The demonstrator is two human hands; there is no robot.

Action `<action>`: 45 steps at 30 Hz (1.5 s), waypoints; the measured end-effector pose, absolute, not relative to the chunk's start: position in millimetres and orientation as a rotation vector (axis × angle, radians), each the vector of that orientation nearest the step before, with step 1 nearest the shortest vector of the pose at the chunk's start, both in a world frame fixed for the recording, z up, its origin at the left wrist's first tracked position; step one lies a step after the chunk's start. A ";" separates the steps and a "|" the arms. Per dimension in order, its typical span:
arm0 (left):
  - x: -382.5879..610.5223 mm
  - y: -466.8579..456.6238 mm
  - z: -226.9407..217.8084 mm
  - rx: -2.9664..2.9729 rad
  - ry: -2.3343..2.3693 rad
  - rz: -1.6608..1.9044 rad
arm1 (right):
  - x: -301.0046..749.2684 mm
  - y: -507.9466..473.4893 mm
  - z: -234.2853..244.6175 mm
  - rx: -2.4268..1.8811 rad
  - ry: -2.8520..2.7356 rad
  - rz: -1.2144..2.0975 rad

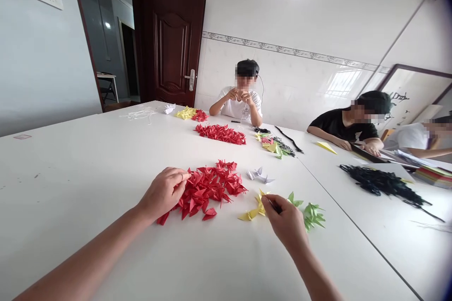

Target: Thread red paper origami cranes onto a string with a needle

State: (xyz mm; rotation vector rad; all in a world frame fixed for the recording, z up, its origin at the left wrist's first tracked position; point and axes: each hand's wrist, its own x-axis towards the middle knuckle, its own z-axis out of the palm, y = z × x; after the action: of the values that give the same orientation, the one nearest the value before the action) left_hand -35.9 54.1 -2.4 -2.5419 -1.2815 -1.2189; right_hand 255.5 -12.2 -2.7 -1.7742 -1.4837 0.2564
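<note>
Left fingers (pixel 180 179) curled, touching red paper cranes (pixel 208 189) | right fingers (pixel 270 207) pinching thin dark item (pixel 276 208) | black brush lettering (pixel 399 98) unreadable

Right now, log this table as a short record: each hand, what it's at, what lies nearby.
Left hand: fingers on red origami cranes
Right hand: pinching a thin dark item, beside yellow origami cranes
Nearby: green origami cranes; white origami cranes
Surface: white table
Across table: seated person in white T-shirt

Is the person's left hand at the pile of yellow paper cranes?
No, the left hand is at the red origami cranes, while the right hand is at the yellow origami cranes.
</note>
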 end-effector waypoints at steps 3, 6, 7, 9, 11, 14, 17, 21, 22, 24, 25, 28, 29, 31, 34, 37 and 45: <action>-32.9 51.4 -2.6 -2.527 -1.256 -1.285 | 259.8 -12.6 1.5 -1.800 -1.503 0.413; -24.5 41.0 1.1 -2.581 -1.134 -1.350 | 252.5 -15.9 1.7 -1.803 -1.586 0.466; -20.8 35.7 2.7 -2.612 -1.075 -1.360 | 249.3 -16.9 0.9 -1.809 -1.625 0.444; -12.9 23.5 5.1 -2.695 -0.973 -1.351 | 243.5 -17.9 -2.3 -1.828 -1.705 0.376; -5.4 11.2 5.3 -2.805 -0.911 -1.317 | 239.9 -17.2 -7.3 -1.847 -1.771 0.305; 2.9 -1.8 0.7 -2.993 -0.885 -1.247 | 239.0 -14.4 -14.2 -1.852 -1.808 0.236; 7.5 -5.8 -5.5 -3.134 -0.900 -1.253 | 239.5 -13.9 -14.0 -1.838 -1.790 0.220; 12.2 -9.0 -7.3 -3.253 -1.170 -1.437 | 231.7 -21.8 -2.9 -1.664 -1.717 0.399; 13.6 -10.9 -6.8 -3.293 -1.301 -1.477 | 227.9 -24.9 -0.2 -1.607 -1.696 0.489; 16.9 -15.9 -5.6 -3.393 -1.549 -1.545 | 219.6 -31.0 3.0 -1.508 -1.660 0.650; 18.6 -18.4 -5.2 -3.451 -1.636 -1.589 | 215.8 -33.7 3.4 -1.467 -1.648 0.707; 23.5 -23.2 -5.9 -3.594 -1.715 -1.793 | 207.3 -39.3 1.1 -1.383 -1.648 0.799; 24.8 -23.7 -6.6 -3.623 -1.700 -1.861 | 205.7 -40.3 -0.1 -1.367 -1.657 0.807; 26.9 -22.9 -8.5 -3.638 -1.658 -1.960 | 203.6 -41.7 -2.5 -1.347 -1.687 0.797; 28.2 -19.5 -10.9 -3.686 -1.617 -1.962 | 202.0 -43.0 -4.2 -1.326 -1.735 0.771; 27.5 -16.1 -11.4 -3.676 -1.651 -1.961 | 202.0 -44.8 -1.8 -1.318 -1.737 0.740; 24.9 -8.7 -9.0 -3.343 -1.828 -2.175 | 205.8 -48.7 11.2 -1.307 -1.902 0.701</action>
State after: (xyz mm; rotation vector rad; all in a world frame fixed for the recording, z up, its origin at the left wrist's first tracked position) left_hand 24.9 -8.7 -9.0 -3.3433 -1.8280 -2.1747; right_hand 205.8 -48.7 11.2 -1.3071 -1.9018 0.7012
